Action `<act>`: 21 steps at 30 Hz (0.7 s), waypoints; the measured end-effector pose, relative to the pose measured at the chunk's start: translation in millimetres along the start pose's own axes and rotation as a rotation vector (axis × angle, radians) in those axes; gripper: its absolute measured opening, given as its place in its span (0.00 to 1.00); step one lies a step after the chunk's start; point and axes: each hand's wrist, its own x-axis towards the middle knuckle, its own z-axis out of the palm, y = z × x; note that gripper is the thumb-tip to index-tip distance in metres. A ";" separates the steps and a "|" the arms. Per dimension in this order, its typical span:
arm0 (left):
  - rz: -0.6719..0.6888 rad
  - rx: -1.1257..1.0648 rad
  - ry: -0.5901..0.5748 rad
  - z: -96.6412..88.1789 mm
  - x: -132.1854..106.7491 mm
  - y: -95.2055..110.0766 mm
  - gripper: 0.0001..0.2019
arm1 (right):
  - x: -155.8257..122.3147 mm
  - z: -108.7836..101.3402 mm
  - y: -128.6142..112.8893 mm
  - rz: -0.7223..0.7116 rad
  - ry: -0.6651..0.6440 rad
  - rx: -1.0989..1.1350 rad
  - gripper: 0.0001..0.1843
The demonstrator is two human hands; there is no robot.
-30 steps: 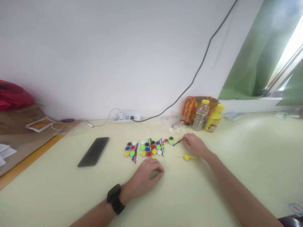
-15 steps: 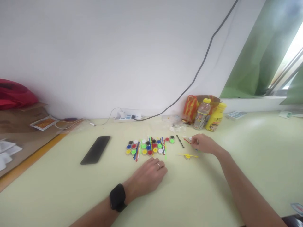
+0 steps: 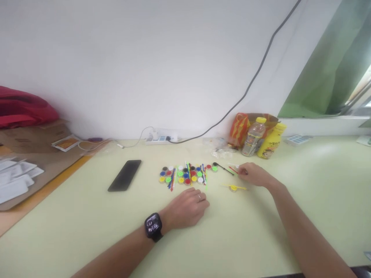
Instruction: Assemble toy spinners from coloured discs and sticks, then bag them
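My left hand point(image 3: 188, 208) rests on the table just in front of the small parts, its fingers curled under and nothing showing in them. Farther right, my right hand point(image 3: 253, 174) is closed in a pinch low over the table; what its fingertips hold is hidden. Beside those fingertips lie a red arrow point(image 3: 232, 170) and a pale piece partly covered by the hand. A black arrow-shaped stick point(image 3: 225, 168) slants left of it, one end at a black disc point(image 3: 214, 164). Nearer me sits a yellow arrow on a round base point(image 3: 233, 188). Coloured discs point(image 3: 181, 180) and arrows point(image 3: 173, 179) lie grouped in the middle.
A black phone point(image 3: 124, 175) lies to the left. Behind are a power strip point(image 3: 161, 138), clear plastic bags point(image 3: 218, 148), a clear bottle point(image 3: 254, 137) and a yellow bottle point(image 3: 271, 141). A cardboard box point(image 3: 31, 137) and white pieces point(image 3: 17, 179) are at far left.
The view has shifted, moving the scene rightward. The black stick has swung flatter, its upper end now meeting the black disc. My right hand stays by the red arrow; my left hand remains resting.
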 end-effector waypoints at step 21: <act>-0.326 -0.430 0.076 -4.8 -1.1 -3.2 0.08 | 3.5 28.2 -56.2 -0.180 0.242 0.170 0.17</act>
